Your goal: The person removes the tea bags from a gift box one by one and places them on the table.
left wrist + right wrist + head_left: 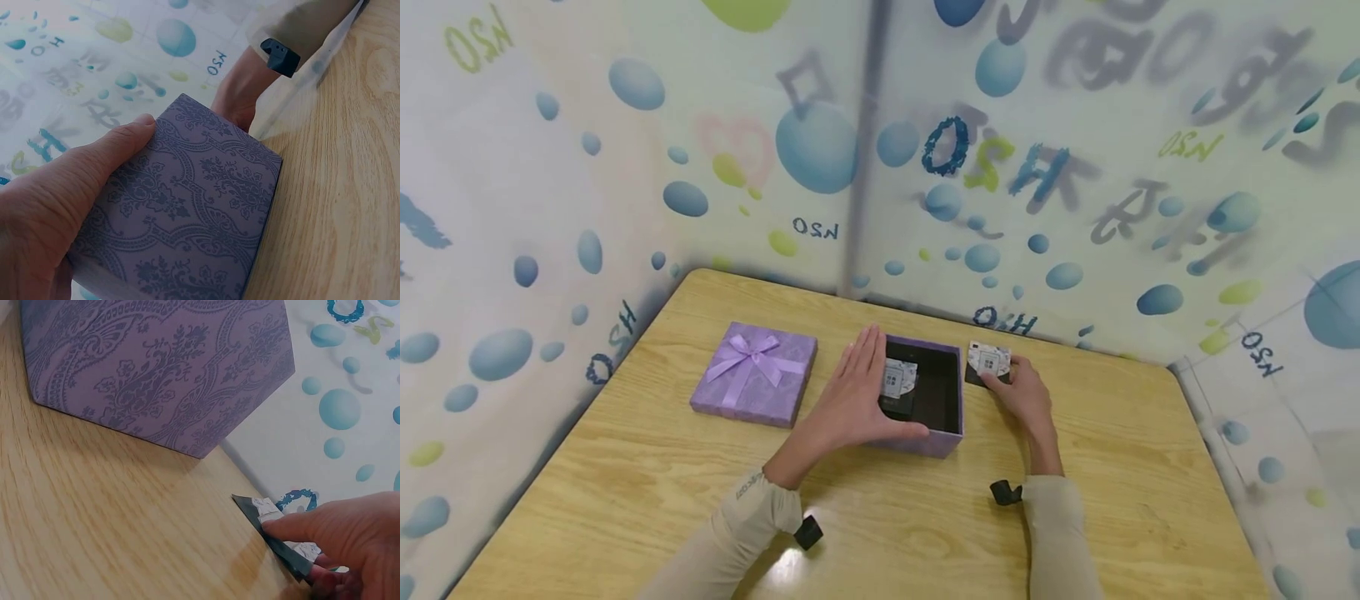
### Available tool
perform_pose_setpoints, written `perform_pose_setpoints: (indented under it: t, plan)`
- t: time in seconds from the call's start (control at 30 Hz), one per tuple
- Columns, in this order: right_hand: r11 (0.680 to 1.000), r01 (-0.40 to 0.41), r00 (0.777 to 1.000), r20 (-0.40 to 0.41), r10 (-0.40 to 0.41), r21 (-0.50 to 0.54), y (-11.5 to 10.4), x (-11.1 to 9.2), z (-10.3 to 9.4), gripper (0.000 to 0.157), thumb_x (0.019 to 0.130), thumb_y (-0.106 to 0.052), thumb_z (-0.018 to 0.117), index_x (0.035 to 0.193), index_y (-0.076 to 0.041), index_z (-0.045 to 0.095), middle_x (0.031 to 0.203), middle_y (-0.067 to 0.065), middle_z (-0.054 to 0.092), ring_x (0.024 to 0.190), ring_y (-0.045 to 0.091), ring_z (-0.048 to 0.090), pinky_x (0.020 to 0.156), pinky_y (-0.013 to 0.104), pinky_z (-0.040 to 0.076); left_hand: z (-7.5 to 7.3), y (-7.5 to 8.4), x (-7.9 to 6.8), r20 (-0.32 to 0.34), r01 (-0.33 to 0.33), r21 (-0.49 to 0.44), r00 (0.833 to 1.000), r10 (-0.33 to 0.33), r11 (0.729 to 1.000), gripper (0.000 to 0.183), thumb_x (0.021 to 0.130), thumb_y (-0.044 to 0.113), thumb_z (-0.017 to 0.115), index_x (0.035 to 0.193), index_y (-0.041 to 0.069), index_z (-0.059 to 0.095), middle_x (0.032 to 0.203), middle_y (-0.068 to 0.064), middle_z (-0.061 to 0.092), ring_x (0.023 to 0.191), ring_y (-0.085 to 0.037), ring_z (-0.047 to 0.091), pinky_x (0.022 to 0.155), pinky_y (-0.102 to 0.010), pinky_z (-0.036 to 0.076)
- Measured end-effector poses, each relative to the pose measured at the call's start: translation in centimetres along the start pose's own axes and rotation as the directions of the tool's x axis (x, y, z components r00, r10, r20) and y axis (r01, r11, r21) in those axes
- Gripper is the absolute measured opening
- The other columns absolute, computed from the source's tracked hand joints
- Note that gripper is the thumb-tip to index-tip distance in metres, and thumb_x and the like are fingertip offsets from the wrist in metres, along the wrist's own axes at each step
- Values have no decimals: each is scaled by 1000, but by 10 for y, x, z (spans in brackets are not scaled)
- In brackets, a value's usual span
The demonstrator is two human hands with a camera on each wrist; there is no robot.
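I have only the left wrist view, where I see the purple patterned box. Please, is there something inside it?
Observer: Yes, the head view shows a black-and-white packet inside the box.
Operator: Thank you. What does the right grip hold?
Observer: The right grip pinches a similar packet, to the right of the box.
Operator: And where is the lid, please?
Observer: The lid lies on the table, left of the box.

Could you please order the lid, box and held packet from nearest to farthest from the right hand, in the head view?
1. Held packet: in the right hand.
2. Box: left of that hand.
3. Lid: left of the box.
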State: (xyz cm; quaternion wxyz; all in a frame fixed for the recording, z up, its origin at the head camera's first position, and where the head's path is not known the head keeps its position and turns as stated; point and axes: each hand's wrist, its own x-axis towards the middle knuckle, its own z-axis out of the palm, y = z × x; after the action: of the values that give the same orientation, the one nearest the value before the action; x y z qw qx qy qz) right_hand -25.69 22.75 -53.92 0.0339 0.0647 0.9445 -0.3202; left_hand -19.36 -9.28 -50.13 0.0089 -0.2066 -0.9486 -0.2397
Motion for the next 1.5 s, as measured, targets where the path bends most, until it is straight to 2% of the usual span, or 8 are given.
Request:
perform_pose_setpoints:
  t: [0.13, 0.33, 0.57, 0.73, 1.07, 1.17, 1.33, 1.5]
  plan:
    - [1000, 10, 1000, -8, -10, -21, -1, 1, -1, 77, 100, -42, 68, 153, 6, 40, 121, 26, 56, 96, 34, 52, 80, 45, 43, -2, 1, 0, -1, -2, 1, 1000, 2, 1000, 155, 65, 100, 60, 165, 7, -13, 172, -6, -22, 161, -22, -14, 129, -43, -1]
    - [999, -3, 1000, -11, 3, -46, -1, 2, 0, 79, 101, -47, 64, 156, 2, 38, 132, 30, 46, 99, 39, 51, 89, 55, 45, -3, 1, 1, -10, -9, 0, 1000, 9, 1000, 155, 65, 100, 59, 165, 7, -13, 172, -7, -21, 162, -28, -7, 129, -44, 0]
    - [999, -2, 1000, -17, 1, -43, 3, 4, 3, 78, 103, -48, 60, 157, 3, 36, 130, 28, 51, 108, 41, 55, 93, 58, 46, -2, 0, 1, -5, -15, 16, 1000, 15, 1000, 154, 65, 101, 57, 164, 7, -14, 172, -7, -22, 161, -24, -13, 129, -44, -1]
    - [1000, -11, 1000, -17, 10, -24, 6, 4, 6, 85, 104, -52, 57, 161, 5, 28, 138, 32, 49, 122, 47, 55, 102, 65, 44, -1, -1, 0, -3, -13, 20, 1000, 13, 1000, 154, 65, 101, 56, 164, 6, -13, 172, -7, -21, 161, -24, -12, 130, -44, -1]
    - [994, -77, 997, 10, 76, 75, 4, 2, 2, 86, 106, -45, 55, 163, 5, 14, 146, 38, 39, 130, 49, 50, 109, 63, 42, 0, -1, 0, 5, -8, 18, 1000, 8, 1000, 155, 64, 102, 56, 164, 8, -14, 172, -5, -23, 160, -21, -16, 129, -42, -3]
    - [987, -92, 995, -27, 96, 136, 1, -1, -2, 79, 106, -34, 57, 160, 8, 17, 145, 39, 36, 128, 49, 48, 105, 61, 45, 0, -1, 0, 4, -15, 16, 1000, 15, 1000, 155, 64, 102, 56, 164, 7, -14, 172, -6, -22, 160, -19, -18, 129, -42, -3]
    - [975, -47, 989, -127, 76, 216, -6, -2, -10, 65, 104, -24, 60, 151, 10, 30, 134, 34, 42, 114, 41, 48, 91, 54, 47, 0, -1, 0, 1, -19, 4, 1000, 19, 1000, 154, 64, 101, 57, 165, 7, -13, 172, -6, -21, 159, -18, -19, 129, -43, -2]
    - [979, 12, 985, -169, 23, 203, -14, -2, -17, 39, 105, -18, 57, 129, 12, 51, 122, 30, 53, 108, 40, 53, 86, 49, 49, 1, -2, 1, 0, -15, 2, 1000, 15, 1000, 154, 65, 102, 56, 164, 9, -15, 172, -5, -23, 160, -21, -16, 130, -44, -2]
